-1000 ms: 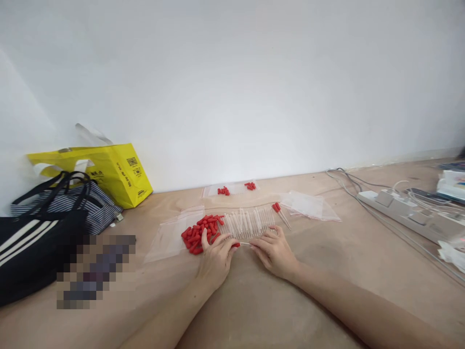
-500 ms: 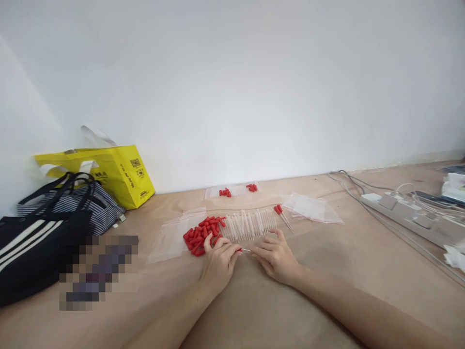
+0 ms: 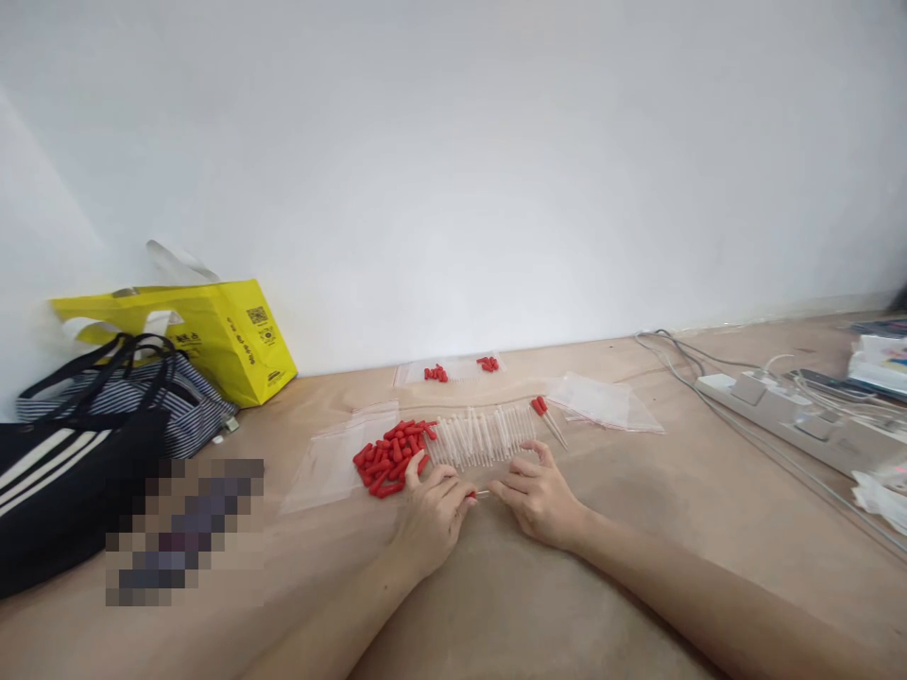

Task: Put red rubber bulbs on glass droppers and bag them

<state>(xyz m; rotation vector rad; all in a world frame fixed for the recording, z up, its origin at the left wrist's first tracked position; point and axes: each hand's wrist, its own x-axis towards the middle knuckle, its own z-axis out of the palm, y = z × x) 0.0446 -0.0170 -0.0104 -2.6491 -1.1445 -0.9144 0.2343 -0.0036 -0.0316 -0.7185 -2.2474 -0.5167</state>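
My left hand [image 3: 431, 519] is closed in a pinch on a small red cap [image 3: 471, 494]. Out of that cap runs a thin whitish stick [image 3: 483, 492], whose other end is pinched by my right hand [image 3: 542, 499]. Just beyond my left hand lies a heap of red caps [image 3: 383, 463]. A row of loose whitish sticks [image 3: 482, 436] lies behind both hands. To the right of the row, two capped sticks [image 3: 549, 420] rest side by side. My fingers hide part of the cap and the stick's far end.
Flat clear zip bags lie left [image 3: 322, 463] and right [image 3: 602, 404]; another bag [image 3: 460, 368] with red-capped pieces is near the wall. A yellow bag [image 3: 265, 349] and a black bag [image 3: 85, 491] stand left. A power strip [image 3: 794, 416] with cables is right.
The view has shifted slightly, moving the table's things a little left in the picture. My hands keep their pinch, and a slightly shorter length of stick shows between them.
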